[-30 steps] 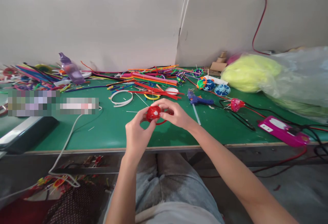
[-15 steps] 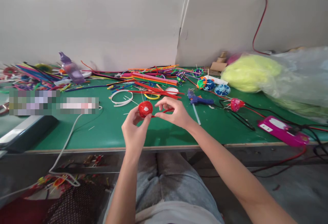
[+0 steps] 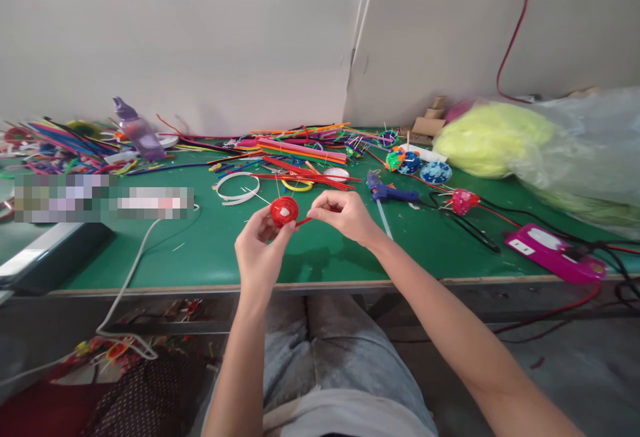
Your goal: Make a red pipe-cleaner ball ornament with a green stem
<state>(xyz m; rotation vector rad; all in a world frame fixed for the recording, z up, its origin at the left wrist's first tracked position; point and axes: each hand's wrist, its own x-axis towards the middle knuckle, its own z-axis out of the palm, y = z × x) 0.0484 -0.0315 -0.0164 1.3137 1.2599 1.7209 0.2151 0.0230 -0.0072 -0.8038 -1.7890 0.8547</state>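
Observation:
Between the thumb and fingers of my left hand (image 3: 263, 244) is a round red coil (image 3: 284, 211) with a pale spot in its middle. Thin white sticks (image 3: 253, 194) poke out from behind it. A red pipe cleaner (image 3: 304, 220) runs from the coil's lower edge to my right hand (image 3: 343, 216), whose thumb and fingers pinch it. Both hands are held above the green tabletop (image 3: 320, 260). Beyond them lie a white hoop (image 3: 237, 188), a yellow ring (image 3: 297, 185) and loose red pipe cleaners (image 3: 300, 172).
A blue glue gun (image 3: 393, 190) lies right of my hands, near a pink dotted piece (image 3: 463, 201) and a magenta power strip (image 3: 555, 252) with cables. Bundled pipe cleaners (image 3: 303, 149) and a purple bottle (image 3: 139, 129) line the back. A plastic bag (image 3: 590, 150) fills the right.
My right hand's fingers have closed more tightly on the red pipe cleaner, near the coil. My left hand keeps its hold on the coil. The view has shifted slightly.

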